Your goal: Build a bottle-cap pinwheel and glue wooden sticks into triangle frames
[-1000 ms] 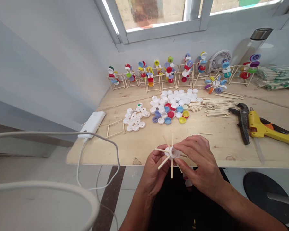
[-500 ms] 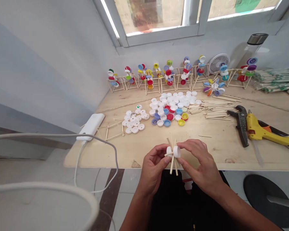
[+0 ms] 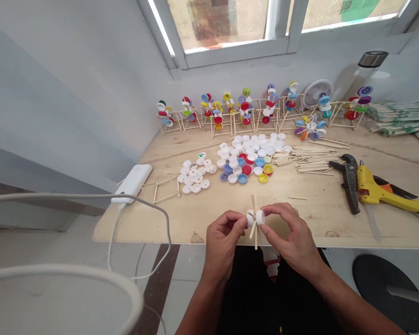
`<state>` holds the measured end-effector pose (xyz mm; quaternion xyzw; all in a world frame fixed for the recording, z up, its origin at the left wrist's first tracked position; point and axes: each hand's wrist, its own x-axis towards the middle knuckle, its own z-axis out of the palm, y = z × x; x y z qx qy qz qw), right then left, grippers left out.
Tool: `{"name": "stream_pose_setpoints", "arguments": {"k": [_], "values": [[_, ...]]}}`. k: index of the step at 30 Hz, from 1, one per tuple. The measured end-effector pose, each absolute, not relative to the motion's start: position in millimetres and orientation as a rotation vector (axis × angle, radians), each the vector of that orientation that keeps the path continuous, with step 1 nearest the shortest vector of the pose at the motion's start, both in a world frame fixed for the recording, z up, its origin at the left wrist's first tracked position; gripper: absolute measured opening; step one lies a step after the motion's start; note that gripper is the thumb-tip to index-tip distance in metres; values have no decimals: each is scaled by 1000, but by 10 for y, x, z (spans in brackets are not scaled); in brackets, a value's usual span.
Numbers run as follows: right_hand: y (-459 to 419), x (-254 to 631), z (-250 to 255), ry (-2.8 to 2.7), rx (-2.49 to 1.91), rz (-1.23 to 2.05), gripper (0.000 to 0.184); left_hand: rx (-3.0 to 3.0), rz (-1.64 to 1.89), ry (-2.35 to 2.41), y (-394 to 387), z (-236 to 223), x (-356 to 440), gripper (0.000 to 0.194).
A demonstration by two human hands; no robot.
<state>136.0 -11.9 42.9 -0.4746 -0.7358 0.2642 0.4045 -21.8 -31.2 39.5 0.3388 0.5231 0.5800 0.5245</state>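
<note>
Just above the table's front edge, between my hands, is a stick-and-cap hub (image 3: 260, 217): two white bottle caps side by side with several thin wooden sticks fanning out between them. My right hand (image 3: 291, 235) pinches the right-hand cap between thumb and fingers. The thumb and forefinger of my left hand (image 3: 225, 237) close at the left cap's outer side; exactly what they grip there is partly hidden. Beyond the hands lie a pile of white and coloured bottle caps (image 3: 246, 170) and a group of white caps, several with holes (image 3: 192, 178).
Cap-wheels on stick frames (image 3: 244, 114) line the wall. Loose sticks (image 3: 316, 156) lie right of the caps. Pliers (image 3: 351, 184) and a yellow glue gun (image 3: 373, 184) rest at right. A white power strip (image 3: 134, 181) with a cable sits left; a stick frame (image 3: 157, 190) lies nearby.
The hub has turned, so its sticks point differently, and it has shifted slightly right. My left fingers have moved around its left side; my right hand keeps its pinch.
</note>
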Motion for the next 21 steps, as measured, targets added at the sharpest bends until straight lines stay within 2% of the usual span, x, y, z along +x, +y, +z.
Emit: {"name": "stream_pose_setpoints", "arguments": {"k": [4,13,18,21], "values": [[-108,1407,420,-1810,-1258,693,21,764,1506,1287,-311,418,-279,17],[16,1572,300,-1458,-1320,1066,28,546,1697,1514,-624,358,-813,21],[73,1619,289,-1264,-1245,1242,34,601,1522,1782,-937,159,-957,29],[82,1611,334,-1165,-1198,1317,34,794,1271,1913,-1071,95,-951,30]]}}
